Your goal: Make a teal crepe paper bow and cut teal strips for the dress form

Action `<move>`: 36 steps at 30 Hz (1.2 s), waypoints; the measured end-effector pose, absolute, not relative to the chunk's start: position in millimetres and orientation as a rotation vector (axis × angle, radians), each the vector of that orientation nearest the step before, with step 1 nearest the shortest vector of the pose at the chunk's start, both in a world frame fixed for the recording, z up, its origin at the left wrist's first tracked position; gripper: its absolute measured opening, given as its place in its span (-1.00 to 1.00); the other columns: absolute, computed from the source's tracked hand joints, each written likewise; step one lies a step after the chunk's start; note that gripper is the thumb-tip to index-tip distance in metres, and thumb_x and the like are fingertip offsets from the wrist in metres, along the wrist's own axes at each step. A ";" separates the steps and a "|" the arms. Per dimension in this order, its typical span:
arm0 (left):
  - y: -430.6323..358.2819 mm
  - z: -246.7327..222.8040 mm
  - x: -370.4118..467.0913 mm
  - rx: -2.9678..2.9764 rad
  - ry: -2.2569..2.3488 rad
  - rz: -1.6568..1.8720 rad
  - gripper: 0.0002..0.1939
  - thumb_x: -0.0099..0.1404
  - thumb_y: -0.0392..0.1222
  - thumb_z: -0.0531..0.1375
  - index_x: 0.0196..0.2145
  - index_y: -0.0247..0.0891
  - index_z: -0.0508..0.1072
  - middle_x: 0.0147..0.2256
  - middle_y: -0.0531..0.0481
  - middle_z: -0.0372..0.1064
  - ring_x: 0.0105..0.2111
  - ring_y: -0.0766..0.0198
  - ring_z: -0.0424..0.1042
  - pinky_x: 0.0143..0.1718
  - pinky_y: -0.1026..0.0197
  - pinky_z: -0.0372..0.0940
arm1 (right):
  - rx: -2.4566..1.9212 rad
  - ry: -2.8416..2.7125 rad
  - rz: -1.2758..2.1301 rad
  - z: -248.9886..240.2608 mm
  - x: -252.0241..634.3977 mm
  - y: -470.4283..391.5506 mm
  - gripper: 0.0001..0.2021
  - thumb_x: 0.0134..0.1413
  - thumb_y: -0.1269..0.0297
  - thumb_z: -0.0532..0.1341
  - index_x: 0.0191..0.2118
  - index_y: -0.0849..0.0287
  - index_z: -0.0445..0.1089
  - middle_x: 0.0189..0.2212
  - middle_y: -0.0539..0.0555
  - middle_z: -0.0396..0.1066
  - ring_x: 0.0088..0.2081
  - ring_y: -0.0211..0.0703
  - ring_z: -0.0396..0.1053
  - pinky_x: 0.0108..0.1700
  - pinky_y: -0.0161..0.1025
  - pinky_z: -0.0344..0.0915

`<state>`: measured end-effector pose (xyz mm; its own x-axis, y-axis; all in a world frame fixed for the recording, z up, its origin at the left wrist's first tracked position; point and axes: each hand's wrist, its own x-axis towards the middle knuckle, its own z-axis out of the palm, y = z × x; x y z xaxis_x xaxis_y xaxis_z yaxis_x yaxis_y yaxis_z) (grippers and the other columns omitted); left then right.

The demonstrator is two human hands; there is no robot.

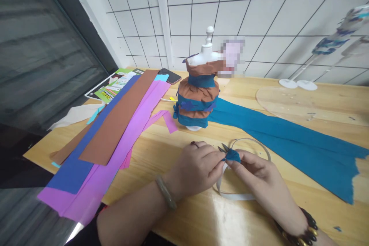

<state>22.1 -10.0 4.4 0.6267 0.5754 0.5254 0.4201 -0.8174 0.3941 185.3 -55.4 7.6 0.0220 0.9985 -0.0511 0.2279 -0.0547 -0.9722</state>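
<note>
Just above the table, a small gathered piece of teal crepe paper [233,156] sits between my fingertips. My left hand [198,163] pinches its left end, and my right hand [259,171] grips its right side between thumb and fingers. Behind the piece, the pointed tips of scissors [224,147] show; their handles are hidden. A pale ribbon [239,196] lies looped on the table beneath and around my right hand. Beyond my hands stands a small white mannequin [206,54], dressed in a brown and teal crepe paper dress [198,96] with purple trim.
Brown [123,119], blue and purple crepe paper strips overlap at the left, some past the table edge. A long teal strip [285,134] stretches right from the mannequin. A phone [173,77] and printed sheets lie at the back. A clear disc [276,103] and decorated stands [288,83] are at right.
</note>
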 end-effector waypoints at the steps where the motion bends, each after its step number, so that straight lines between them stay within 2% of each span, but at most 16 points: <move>1: -9.9 4.1 22.3 2.619 0.811 0.976 -0.80 0.21 -0.28 0.03 -0.27 -0.34 0.41 -0.41 -0.05 0.40 -0.38 0.25 0.31 -0.33 0.20 0.20 | -1.428 -1.338 1.121 7.8 185.3 -55.4 -0.90 -0.02 0.22 0.21 -0.43 0.11 0.40 -0.44 -0.01 0.46 -0.34 -0.19 0.38 -0.25 -0.34 0.31; 7: -8.5 3.0 23.2 2.556 0.842 0.956 -0.81 0.22 -0.29 0.01 -0.34 -0.33 0.42 -0.45 -0.04 0.40 -0.40 0.28 0.32 -0.35 0.21 0.20 | -1.388 -1.405 1.049 8.3 184.1 -53.2 -0.90 -0.01 0.25 0.20 -0.45 0.09 0.43 -0.36 0.03 0.46 -0.31 -0.18 0.36 -0.21 -0.30 0.29; 14: -8.1 2.8 23.9 2.463 0.869 0.972 -0.83 0.21 -0.32 0.02 -0.39 -0.32 0.42 -0.45 -0.03 0.40 -0.40 0.30 0.34 -0.35 0.25 0.19 | -1.433 -1.301 1.018 0.6 185.6 -50.5 -0.92 -0.15 0.22 0.29 -0.47 0.05 0.52 -0.29 0.08 0.48 -0.16 -0.04 0.38 -0.10 -0.17 0.32; 19: -8.9 6.4 24.3 2.327 0.869 0.944 -0.82 0.21 -0.32 0.02 -0.40 -0.33 0.42 -0.44 -0.05 0.40 -0.39 0.30 0.34 -0.32 0.25 0.19 | -1.472 -1.249 1.031 1.6 187.1 -49.3 -0.88 -0.21 0.21 0.33 -0.42 0.04 0.54 -0.30 0.07 0.51 -0.19 -0.06 0.40 -0.13 -0.21 0.35; 25: -4.1 8.2 22.2 1.668 0.802 0.719 -0.79 0.24 -0.23 0.04 -0.37 -0.35 0.44 -0.37 -0.06 0.39 -0.35 0.32 0.34 -0.31 0.31 0.21 | -1.424 -1.265 1.083 4.0 187.4 -48.4 -0.83 -0.19 0.16 0.32 -0.40 0.08 0.53 -0.32 0.08 0.51 -0.25 -0.06 0.41 -0.20 -0.22 0.37; 30: 3.0 2.0 19.8 1.323 0.700 0.588 -0.79 0.19 -0.17 0.12 -0.40 -0.39 0.44 -0.48 0.00 0.33 -0.45 0.39 0.29 -0.37 0.34 0.19 | -1.391 -1.289 1.107 2.9 187.9 -49.2 -0.88 -0.15 0.20 0.31 -0.41 0.07 0.51 -0.34 0.06 0.51 -0.27 -0.11 0.41 -0.19 -0.25 0.36; 36: 5.2 2.0 17.6 1.241 0.703 0.555 -0.77 0.15 -0.11 0.16 -0.42 -0.36 0.49 -0.52 0.03 0.34 -0.50 0.42 0.27 -0.41 0.37 0.19 | -1.333 -1.312 1.077 3.9 186.3 -50.8 -0.88 -0.12 0.26 0.30 -0.35 0.02 0.52 -0.29 0.03 0.51 -0.24 -0.14 0.42 -0.17 -0.27 0.36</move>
